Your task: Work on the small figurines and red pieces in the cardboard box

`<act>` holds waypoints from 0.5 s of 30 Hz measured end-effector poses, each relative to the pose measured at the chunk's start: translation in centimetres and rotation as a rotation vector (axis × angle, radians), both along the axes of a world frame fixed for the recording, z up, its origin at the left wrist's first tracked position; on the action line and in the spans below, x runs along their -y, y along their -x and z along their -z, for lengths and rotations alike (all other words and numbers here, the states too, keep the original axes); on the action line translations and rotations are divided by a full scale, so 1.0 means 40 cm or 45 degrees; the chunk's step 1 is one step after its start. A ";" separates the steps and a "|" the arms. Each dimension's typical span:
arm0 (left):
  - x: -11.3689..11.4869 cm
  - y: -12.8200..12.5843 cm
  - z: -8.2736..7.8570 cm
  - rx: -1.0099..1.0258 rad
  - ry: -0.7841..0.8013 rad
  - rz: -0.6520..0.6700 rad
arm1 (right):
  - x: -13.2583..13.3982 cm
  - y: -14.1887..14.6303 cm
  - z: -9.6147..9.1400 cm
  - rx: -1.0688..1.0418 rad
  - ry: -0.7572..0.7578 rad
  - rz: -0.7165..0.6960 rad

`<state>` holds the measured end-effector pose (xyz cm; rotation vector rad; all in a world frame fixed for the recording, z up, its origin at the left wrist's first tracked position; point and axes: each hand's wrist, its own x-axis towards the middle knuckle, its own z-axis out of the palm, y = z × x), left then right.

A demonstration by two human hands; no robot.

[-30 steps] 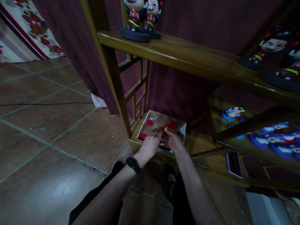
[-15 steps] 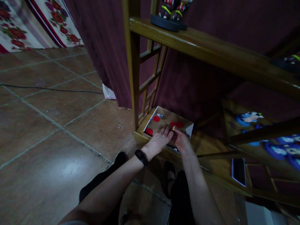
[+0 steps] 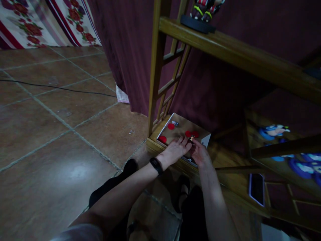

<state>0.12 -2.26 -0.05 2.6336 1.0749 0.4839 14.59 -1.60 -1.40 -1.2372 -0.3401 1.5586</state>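
A shallow cardboard box (image 3: 205,140) with white sides sits on the bottom board of a wooden shelf unit. Red discs (image 3: 171,126) lie on its brown floor. My left hand (image 3: 175,152), with a black band on the wrist, reaches into the box, fingers curled together over its near part. My right hand (image 3: 200,154) meets it from the right, and the fingertips of both pinch a tiny figure (image 3: 191,138) with a red base. What lies under the palms is hidden.
A wooden shelf (image 3: 235,55) overhead carries a figurine on a dark base (image 3: 198,24). Blue figures (image 3: 273,131) lie on a shelf at right. A phone (image 3: 256,189) rests on the bottom board. Maroon curtain (image 3: 130,50), a black cable (image 3: 57,88) on the tiled floor.
The view has shifted, so the shelf and box sit further right in the picture. Both hands have stayed in the box, fingertips together on the small figure.
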 end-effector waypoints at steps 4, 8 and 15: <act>0.004 0.003 -0.011 0.024 0.003 0.014 | 0.004 -0.007 0.001 -0.001 -0.009 0.023; -0.001 0.003 -0.016 0.231 0.180 -0.026 | 0.013 -0.013 -0.009 0.020 -0.147 0.044; -0.066 -0.006 0.026 1.389 1.197 -0.575 | 0.028 -0.032 -0.019 0.277 -0.312 0.092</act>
